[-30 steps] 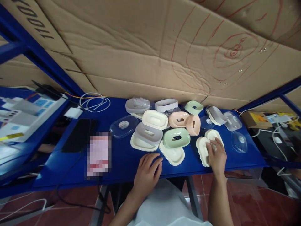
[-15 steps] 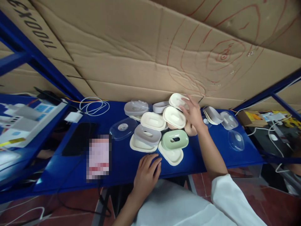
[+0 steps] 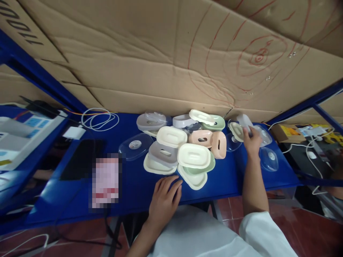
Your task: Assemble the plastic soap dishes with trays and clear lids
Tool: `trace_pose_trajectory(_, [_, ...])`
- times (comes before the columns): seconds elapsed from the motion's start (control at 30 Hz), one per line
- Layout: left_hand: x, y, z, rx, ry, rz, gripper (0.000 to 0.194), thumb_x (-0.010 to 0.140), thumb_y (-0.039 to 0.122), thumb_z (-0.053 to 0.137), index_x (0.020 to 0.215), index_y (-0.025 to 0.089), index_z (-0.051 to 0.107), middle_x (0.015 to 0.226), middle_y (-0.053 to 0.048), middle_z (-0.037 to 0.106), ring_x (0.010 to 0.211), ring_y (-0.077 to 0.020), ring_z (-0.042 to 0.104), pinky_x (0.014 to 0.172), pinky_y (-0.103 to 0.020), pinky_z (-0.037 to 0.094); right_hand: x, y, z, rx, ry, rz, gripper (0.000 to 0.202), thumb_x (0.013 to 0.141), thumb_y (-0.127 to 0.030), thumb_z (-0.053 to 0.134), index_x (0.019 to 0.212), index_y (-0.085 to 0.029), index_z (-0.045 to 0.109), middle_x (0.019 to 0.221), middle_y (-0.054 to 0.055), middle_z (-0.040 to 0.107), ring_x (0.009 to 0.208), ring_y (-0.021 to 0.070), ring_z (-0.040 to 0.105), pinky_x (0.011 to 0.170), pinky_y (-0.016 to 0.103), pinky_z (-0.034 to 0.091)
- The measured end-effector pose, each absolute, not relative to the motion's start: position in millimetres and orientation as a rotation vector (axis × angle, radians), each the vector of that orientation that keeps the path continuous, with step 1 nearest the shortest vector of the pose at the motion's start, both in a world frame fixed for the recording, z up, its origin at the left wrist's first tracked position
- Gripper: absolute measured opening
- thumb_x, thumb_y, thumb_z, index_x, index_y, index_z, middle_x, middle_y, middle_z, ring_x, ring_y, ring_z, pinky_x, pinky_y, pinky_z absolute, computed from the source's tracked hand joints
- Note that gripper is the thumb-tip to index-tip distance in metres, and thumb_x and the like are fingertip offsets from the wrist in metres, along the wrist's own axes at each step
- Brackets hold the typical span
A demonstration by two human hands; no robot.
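My left hand (image 3: 165, 195) rests on the blue table's front edge with its fingers apart, just below a pile of plastic pieces. At the right, my right hand (image 3: 252, 140) has its fingers on a grey plastic piece (image 3: 244, 121), which is tilted up beside a cream piece (image 3: 236, 131). The pile holds a cream lid (image 3: 194, 156) over a green piece (image 3: 211, 166), two peach pieces (image 3: 219, 144) with slots, a grey slotted piece (image 3: 163, 154) and another cream lid (image 3: 172, 136). Behind them a cream piece (image 3: 201, 116) leans on a green one (image 3: 218, 122).
Clear lids (image 3: 136, 147) lie left of the pile, with more clear ones (image 3: 269, 159) at the right. A pixelated pink object (image 3: 105, 182), a black pad (image 3: 80, 159) and a coiled white cable (image 3: 100, 119) are on the left. Cardboard (image 3: 134, 53) stands behind.
My right hand has moved from the back cream lid to the grey piece at the right, now lifted and tilted. The front cream lid has shifted down over the green piece, uncovering peach ones.
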State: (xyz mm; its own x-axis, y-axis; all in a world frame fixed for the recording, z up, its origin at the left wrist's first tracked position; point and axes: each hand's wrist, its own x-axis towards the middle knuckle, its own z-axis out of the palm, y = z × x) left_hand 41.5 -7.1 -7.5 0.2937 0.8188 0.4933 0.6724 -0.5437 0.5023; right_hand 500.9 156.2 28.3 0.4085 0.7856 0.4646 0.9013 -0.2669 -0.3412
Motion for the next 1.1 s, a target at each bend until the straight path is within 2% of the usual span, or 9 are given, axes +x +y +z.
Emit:
trace_pose_trajectory(0.2, [41.8, -6.7, -7.5, 2.367, 1.385, 1.084, 0.02, 0.103, 0.013, 0.061, 0.118, 0.021, 0.072, 0.119, -0.009, 0.077, 0.11, -0.0231, 0.073, 0.102, -0.042, 0.052, 490.6, 155.4, 28.6, -2.046, -1.637, -0.28, 0.051, 0.108, -0.049, 0.04, 0.148, -0.027, 0.062, 0.169, 0.012, 0.044, 0.156, 0.0328, 0.037, 0.124, 0.063, 0.024])
trace_pose_trajectory(0.3, [41.4, -7.0, -6.0, 2.379, 1.379, 1.093, 0.021, 0.101, 0.012, 0.062, 0.118, 0.021, 0.072, 0.119, -0.009, 0.077, 0.109, -0.0233, 0.074, 0.101, -0.042, 0.052, 518.4, 144.4, 31.5, -2.217, -1.341, -0.389, 0.051, 0.107, -0.038, 0.038, 0.151, -0.023, 0.059, 0.169, 0.018, 0.042, 0.154, 0.0335, 0.035, 0.121, 0.062, 0.021])
trace_pose_trajectory(0.37, [41.1, -7.7, -4.4, 2.394, 1.357, 1.104, 0.023, 0.101, 0.012, 0.062, 0.119, 0.021, 0.072, 0.119, -0.009, 0.077, 0.109, -0.0233, 0.074, 0.1, -0.041, 0.053, 539.1, 134.9, 32.2, -2.306, -1.173, -0.409, 0.051, 0.103, -0.034, 0.044, 0.147, -0.018, 0.062, 0.162, 0.026, 0.047, 0.149, 0.0392, 0.037, 0.116, 0.067, 0.019])
trace_pose_trajectory(0.5, [40.8, -9.3, -1.8, 2.443, 1.299, 1.095, 0.027, 0.103, 0.015, 0.06, 0.126, 0.022, 0.071, 0.123, -0.01, 0.077, 0.109, -0.0232, 0.073, 0.099, -0.04, 0.054, 563.5, 122.6, 30.9, -2.42, -1.013, -0.356, 0.053, 0.094, -0.039, 0.065, 0.142, -0.018, 0.068, 0.145, 0.031, 0.059, 0.132, 0.0452, 0.044, 0.103, 0.07, 0.024])
trace_pose_trajectory(0.63, [40.1, -10.1, -2.2, 2.435, 1.306, 1.078, 0.026, 0.104, 0.017, 0.059, 0.125, 0.022, 0.073, 0.124, -0.01, 0.076, 0.11, -0.0231, 0.073, 0.098, -0.04, 0.055, 570.7, 122.3, 33.1, -2.446, -1.007, -0.301, 0.065, 0.084, -0.049, 0.081, 0.143, -0.023, 0.07, 0.147, 0.028, 0.058, 0.126, 0.0425, 0.05, 0.102, 0.06, 0.031])
trace_pose_trajectory(0.8, [39.9, -10.4, -4.5, 2.391, 1.344, 1.078, 0.024, 0.102, 0.017, 0.06, 0.119, 0.023, 0.076, 0.12, -0.009, 0.077, 0.108, -0.0222, 0.074, 0.096, -0.038, 0.058, 576.4, 124.4, 35.0, -2.452, -1.011, -0.262, 0.055, 0.101, -0.043, 0.054, 0.146, -0.015, 0.067, 0.128, 0.026, 0.069, 0.108, 0.0349, 0.063, 0.088, 0.047, 0.04])
trace_pose_trajectory(0.93, [40.4, -9.8, -5.4, 2.389, 1.346, 1.089, 0.023, 0.102, 0.016, 0.06, 0.117, 0.022, 0.076, 0.119, -0.009, 0.077, 0.107, -0.0222, 0.074, 0.096, -0.038, 0.058, 578.9, 125.7, 31.7, -2.47, -1.031, -0.265, 0.055, 0.098, -0.031, 0.049, 0.147, -0.011, 0.063, 0.128, 0.027, 0.069, 0.11, 0.0353, 0.063, 0.09, 0.047, 0.041])
trace_pose_trajectory(1.03, [40.3, -10.0, -6.1, 2.401, 1.33, 1.084, 0.022, 0.103, 0.015, 0.059, 0.116, 0.021, 0.075, 0.119, -0.009, 0.077, 0.106, -0.0223, 0.074, 0.097, -0.039, 0.057, 577.9, 126.9, 28.6, -2.454, -1.101, -0.245, 0.06, 0.101, -0.037, 0.042, 0.153, -0.01, 0.055, 0.137, 0.03, 0.063, 0.12, 0.0358, 0.059, 0.095, 0.048, 0.042])
trace_pose_trajectory(1.1, [40.3, -10.4, -6.6, 2.402, 1.333, 1.073, 0.022, 0.103, 0.014, 0.058, 0.116, 0.021, 0.075, 0.119, -0.009, 0.077, 0.107, -0.0224, 0.073, 0.097, -0.039, 0.056, 576.0, 128.0, 25.6, -2.43, -1.202, -0.212, 0.061, 0.101, -0.048, 0.047, 0.151, -0.014, 0.057, 0.146, 0.028, 0.057, 0.131, 0.0357, 0.054, 0.1, 0.048, 0.043])
